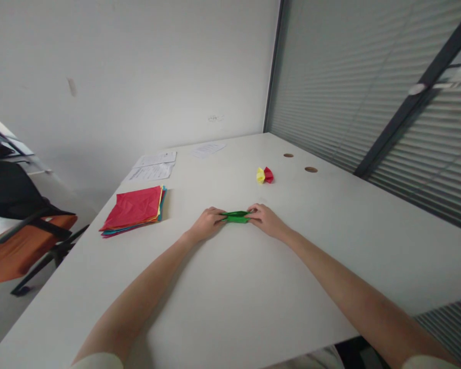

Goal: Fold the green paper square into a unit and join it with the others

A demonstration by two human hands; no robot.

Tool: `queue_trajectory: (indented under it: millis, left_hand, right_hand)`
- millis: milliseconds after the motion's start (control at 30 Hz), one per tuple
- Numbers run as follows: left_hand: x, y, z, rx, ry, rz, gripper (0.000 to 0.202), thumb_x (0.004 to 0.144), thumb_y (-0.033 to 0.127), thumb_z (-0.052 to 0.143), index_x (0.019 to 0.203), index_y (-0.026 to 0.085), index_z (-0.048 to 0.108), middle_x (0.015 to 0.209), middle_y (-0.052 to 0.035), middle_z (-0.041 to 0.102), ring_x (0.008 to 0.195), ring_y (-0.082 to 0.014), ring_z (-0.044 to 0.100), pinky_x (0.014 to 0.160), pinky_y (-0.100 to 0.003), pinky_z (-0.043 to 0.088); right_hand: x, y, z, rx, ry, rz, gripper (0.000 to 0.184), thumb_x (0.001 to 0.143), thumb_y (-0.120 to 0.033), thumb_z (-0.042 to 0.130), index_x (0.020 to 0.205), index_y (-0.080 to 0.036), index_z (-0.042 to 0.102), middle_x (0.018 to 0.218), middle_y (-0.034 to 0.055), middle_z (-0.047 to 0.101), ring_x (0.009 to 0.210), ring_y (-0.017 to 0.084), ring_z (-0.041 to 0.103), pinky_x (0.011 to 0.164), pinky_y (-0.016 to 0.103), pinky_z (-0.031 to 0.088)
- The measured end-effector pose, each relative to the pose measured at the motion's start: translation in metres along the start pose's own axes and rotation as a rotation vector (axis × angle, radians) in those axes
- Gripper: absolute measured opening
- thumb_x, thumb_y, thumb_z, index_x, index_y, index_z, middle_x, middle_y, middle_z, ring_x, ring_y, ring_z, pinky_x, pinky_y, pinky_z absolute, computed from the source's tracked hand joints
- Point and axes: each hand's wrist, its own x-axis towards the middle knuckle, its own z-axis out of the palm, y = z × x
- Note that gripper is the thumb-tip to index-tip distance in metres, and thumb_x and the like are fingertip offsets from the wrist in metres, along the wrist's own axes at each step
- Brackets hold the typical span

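Observation:
A green piece of folded paper (237,218) is stretched between my two hands, just over the middle of the white table. My left hand (208,223) pinches its left end, fingers closed. At the right end, my right hand (267,220) grips it between thumb and fingers. The paper looks folded lengthwise into a narrow strip, with a darker fold along the top. Beyond my right hand lie a yellow folded paper piece (260,175) and a red one (268,175), side by side and touching.
A stack of coloured paper sheets (134,209), red on top, lies on the left of the table (215,307). Printed sheets (153,166) lie behind it. Two round holes (311,169) are near the right edge, beside the window blinds (330,92). An orange chair (26,246) stands at left.

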Motion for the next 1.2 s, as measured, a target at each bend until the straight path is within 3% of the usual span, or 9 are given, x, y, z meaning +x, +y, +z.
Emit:
queue_trajectory:
  millis: [167, 300, 633, 867, 1200]
  left_hand:
    - [0.001, 0.007, 0.000, 0.035, -0.021, -0.015, 0.028, 0.092, 0.032, 0.051, 0.113, 0.023, 0.067, 0.111, -0.0095, 0.066, 0.100, -0.0215, 0.060, 0.088, -0.036, 0.046]
    - [0.003, 0.010, 0.002, 0.022, 0.006, -0.081, 0.030, 0.092, 0.039, 0.050, 0.108, 0.023, 0.070, 0.103, -0.0092, 0.067, 0.093, -0.0202, 0.061, 0.084, -0.035, 0.047]
    - [0.001, -0.003, 0.005, -0.298, 0.049, -0.126, 0.022, 0.085, 0.035, 0.061, 0.091, 0.020, 0.076, 0.104, -0.0084, 0.067, 0.089, -0.0165, 0.064, 0.083, -0.029, 0.051]
    - [0.004, 0.002, 0.000, -0.203, 0.022, -0.121, 0.023, 0.088, 0.033, 0.057, 0.097, 0.022, 0.075, 0.102, -0.0072, 0.070, 0.093, -0.0179, 0.063, 0.086, -0.030, 0.049]
    - [0.011, 0.015, 0.013, -0.144, 0.057, -0.379, 0.023, 0.085, 0.027, 0.055, 0.078, 0.022, 0.076, 0.091, -0.0027, 0.072, 0.081, -0.0164, 0.062, 0.076, -0.028, 0.047]
  right_hand:
    - [-0.004, -0.001, 0.001, -0.007, 0.014, 0.038, 0.019, 0.089, -0.026, 0.058, 0.100, -0.025, 0.074, 0.103, 0.0078, 0.062, 0.089, 0.020, 0.057, 0.087, 0.040, 0.046]
    - [-0.005, -0.003, 0.002, 0.004, 0.039, 0.085, 0.019, 0.090, -0.030, 0.058, 0.095, -0.026, 0.075, 0.103, 0.0076, 0.061, 0.088, 0.020, 0.058, 0.086, 0.039, 0.046]
    - [-0.008, 0.000, 0.002, 0.201, 0.100, 0.184, 0.019, 0.086, -0.033, 0.062, 0.088, -0.021, 0.076, 0.099, 0.0070, 0.058, 0.079, 0.016, 0.060, 0.079, 0.035, 0.051]
    - [-0.008, 0.000, -0.003, 0.124, 0.059, 0.192, 0.018, 0.087, -0.033, 0.061, 0.088, -0.023, 0.076, 0.092, 0.0062, 0.061, 0.084, 0.019, 0.058, 0.082, 0.036, 0.048]
    - [-0.003, -0.006, -0.002, 0.143, 0.124, 0.248, 0.030, 0.091, -0.035, 0.053, 0.079, -0.017, 0.073, 0.084, 0.0070, 0.065, 0.076, 0.017, 0.059, 0.073, 0.031, 0.048]
